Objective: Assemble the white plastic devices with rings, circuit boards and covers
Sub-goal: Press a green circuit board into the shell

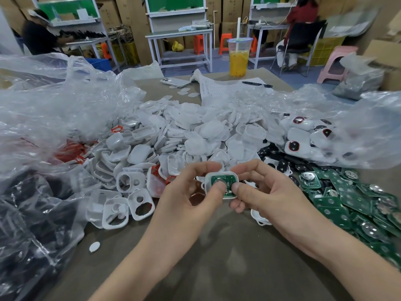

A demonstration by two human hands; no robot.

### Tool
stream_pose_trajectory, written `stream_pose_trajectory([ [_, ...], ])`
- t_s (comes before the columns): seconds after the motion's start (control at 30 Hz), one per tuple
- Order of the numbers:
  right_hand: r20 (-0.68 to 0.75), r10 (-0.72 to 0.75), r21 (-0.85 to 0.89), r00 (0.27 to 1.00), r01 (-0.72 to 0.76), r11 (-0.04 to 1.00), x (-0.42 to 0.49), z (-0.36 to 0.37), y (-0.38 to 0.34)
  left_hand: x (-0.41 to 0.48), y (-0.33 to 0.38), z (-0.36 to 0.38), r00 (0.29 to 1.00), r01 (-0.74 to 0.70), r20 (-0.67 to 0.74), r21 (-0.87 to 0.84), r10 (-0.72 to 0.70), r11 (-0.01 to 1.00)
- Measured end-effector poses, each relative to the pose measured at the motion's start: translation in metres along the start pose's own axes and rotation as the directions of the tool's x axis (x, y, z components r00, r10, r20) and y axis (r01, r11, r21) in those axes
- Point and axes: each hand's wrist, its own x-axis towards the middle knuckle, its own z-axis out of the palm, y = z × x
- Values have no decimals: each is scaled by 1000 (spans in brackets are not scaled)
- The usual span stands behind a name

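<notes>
**Board seated in a white shell, both hands clamped on it**

The white housing is held just above the worktop, near the middle of the view, in front of the parts heap. It is a small, rounded-square shell of smooth matte plastic with a raised rim. Inside lies a green circuit board, glossy, with a round silvery metal disc near its middle.

The left hand and right hand both pinch the housing – fingers curled behind its far edge, both thumb tips pressed on the board's face.

Behind them spreads a heap of white shells and covers, some solid and domed, some pierced with round and oblong openings. Thin red rings show among them at the left, partly under crinkled clear plastic bags. To the right lies a pile of loose green boards, flat and shiny, each with a metal disc. Beyond it, a clear bag holds white devices with dark, red-rimmed windows. At the worktop's far edge stands a clear cup of yellow drink.
</notes>
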Motion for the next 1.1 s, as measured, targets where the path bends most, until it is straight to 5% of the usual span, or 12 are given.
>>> stream_pose_trajectory([
  [0.77,129,-29,56,991,22,998,-3,-1,-2,3,-1,-2,999,-13,-48,-50,11,999],
  [0.97,45,36,72,998,-39,997,-1,-1,-1,-2,-3,3,984,-171,-19,160,176,972],
  [1.1,20,73,14,997,-73,997,-1,-3,-1,-1,-2,0,936,-344,65,386,347,856],
])
